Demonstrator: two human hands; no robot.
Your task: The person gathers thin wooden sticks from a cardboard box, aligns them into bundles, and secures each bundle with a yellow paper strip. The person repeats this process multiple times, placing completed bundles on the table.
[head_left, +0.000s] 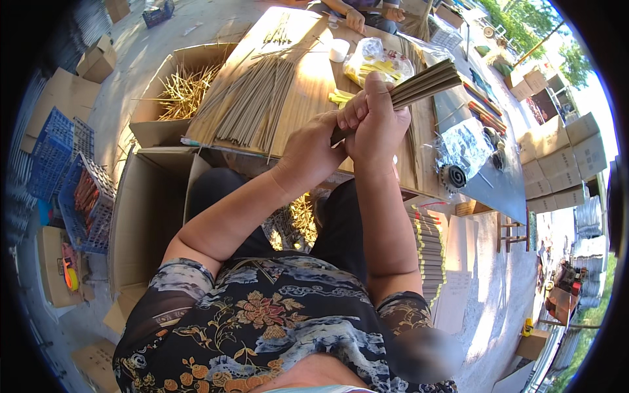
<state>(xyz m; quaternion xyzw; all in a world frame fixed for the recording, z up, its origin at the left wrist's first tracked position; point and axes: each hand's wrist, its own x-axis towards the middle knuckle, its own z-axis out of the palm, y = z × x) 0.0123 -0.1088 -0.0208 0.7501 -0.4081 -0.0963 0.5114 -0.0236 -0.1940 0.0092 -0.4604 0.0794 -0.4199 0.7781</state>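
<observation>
Both my hands are closed round a bundle of thin brown sticks (427, 86), raised above the near side of a wooden table (306, 88). My right hand (381, 128) grips it with the thumb up along the side, and the sticks fan out past it to the upper right. At the bundle's lower left end, my left hand (309, 148) wraps its fingers against the right one; that end is mostly hidden. More loose brown sticks (252, 98) lie spread on the table to the left. Beyond my hands are yellow strips in a clear plastic bag (379, 62) and a white roll (339, 50).
Cardboard boxes stand at the left, one filled with golden sticks (187, 92), another open beside my leg (154, 203). Blue crates (62, 147) are farther left. Tied bundles (426, 252) stand at my right. Across the table shows another person's hand (356, 21). A black toothed wheel (453, 177) sits right.
</observation>
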